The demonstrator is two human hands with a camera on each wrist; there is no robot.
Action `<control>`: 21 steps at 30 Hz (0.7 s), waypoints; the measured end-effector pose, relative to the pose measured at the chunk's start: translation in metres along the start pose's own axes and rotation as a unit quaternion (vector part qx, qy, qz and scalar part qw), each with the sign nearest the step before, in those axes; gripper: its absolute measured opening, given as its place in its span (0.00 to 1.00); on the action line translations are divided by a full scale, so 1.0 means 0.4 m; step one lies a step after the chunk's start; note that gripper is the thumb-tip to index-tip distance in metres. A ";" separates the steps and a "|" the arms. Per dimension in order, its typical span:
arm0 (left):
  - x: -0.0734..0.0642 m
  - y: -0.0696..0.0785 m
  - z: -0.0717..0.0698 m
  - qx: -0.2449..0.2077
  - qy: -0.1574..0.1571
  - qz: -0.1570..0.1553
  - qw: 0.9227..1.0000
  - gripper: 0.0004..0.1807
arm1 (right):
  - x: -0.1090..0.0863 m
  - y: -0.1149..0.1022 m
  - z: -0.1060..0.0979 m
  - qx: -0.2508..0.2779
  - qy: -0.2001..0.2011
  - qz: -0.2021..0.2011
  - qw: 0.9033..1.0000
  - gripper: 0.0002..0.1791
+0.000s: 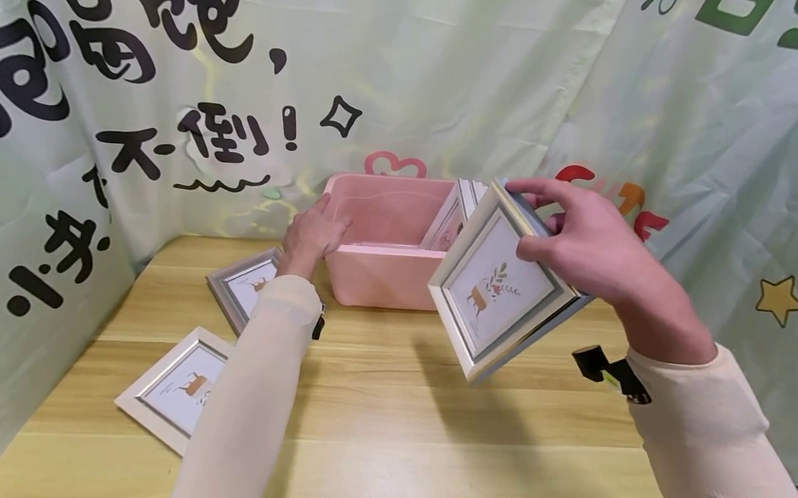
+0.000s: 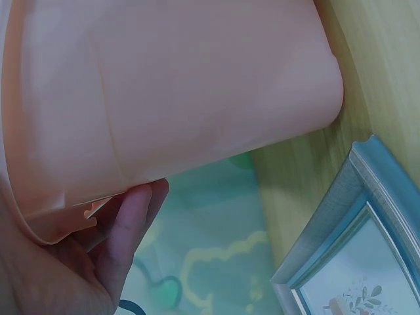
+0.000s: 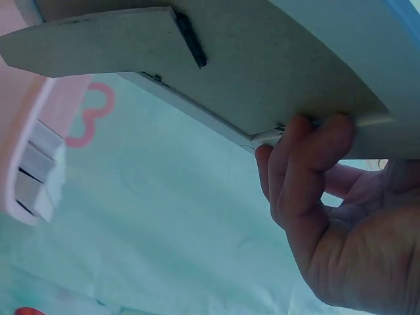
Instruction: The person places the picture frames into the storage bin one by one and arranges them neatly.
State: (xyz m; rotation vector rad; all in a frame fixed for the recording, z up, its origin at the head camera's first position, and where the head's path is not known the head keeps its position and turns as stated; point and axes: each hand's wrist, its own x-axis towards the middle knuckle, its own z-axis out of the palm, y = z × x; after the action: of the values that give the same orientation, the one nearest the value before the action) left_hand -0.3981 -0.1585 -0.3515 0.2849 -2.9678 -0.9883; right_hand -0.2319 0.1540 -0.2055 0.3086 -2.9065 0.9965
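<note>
Wood table (image 1: 373, 445), printed cloth (image 1: 465, 70) behind. L hand (image 1: 312, 237) grips left rim of pink bin (image 1: 376, 280), prob. to steady it; R hand (image 1: 581, 241) pinches tilted gold-edged frame (image 1: 488, 296) by border, near bin's right end, prob. sparing the pic. White frames (image 1: 447, 218) lean inside, right; grey frame (image 1: 226, 299) & silver frame (image 1: 174, 389) lie left.

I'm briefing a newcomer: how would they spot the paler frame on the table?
On the wooden table is a pink bin. Two frames lie left of it, partly behind the left sleeve. The pale frame is farther from the bin; its neighbour is darker grey.
</note>
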 end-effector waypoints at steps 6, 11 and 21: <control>0.005 -0.003 0.001 0.023 0.002 0.014 1.000 0.42 | 0.018 -0.025 -0.035 -0.018 0.025 -0.015 0.999 0.36; 0.005 -0.005 -0.001 0.030 -0.004 0.021 0.999 0.42 | 0.042 -0.039 -0.053 -0.014 0.030 -0.016 0.999 0.37; 0.001 -0.004 -0.004 0.032 -0.008 0.029 0.999 0.41 | 0.102 -0.057 -0.069 0.004 0.048 0.020 0.999 0.36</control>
State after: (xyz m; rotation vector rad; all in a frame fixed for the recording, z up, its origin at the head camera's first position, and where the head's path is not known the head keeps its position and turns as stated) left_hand -0.3982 -0.1608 -0.3513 0.1901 -3.0070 -0.8946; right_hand -0.2675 0.1465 -0.1654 0.1979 -2.8339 0.9999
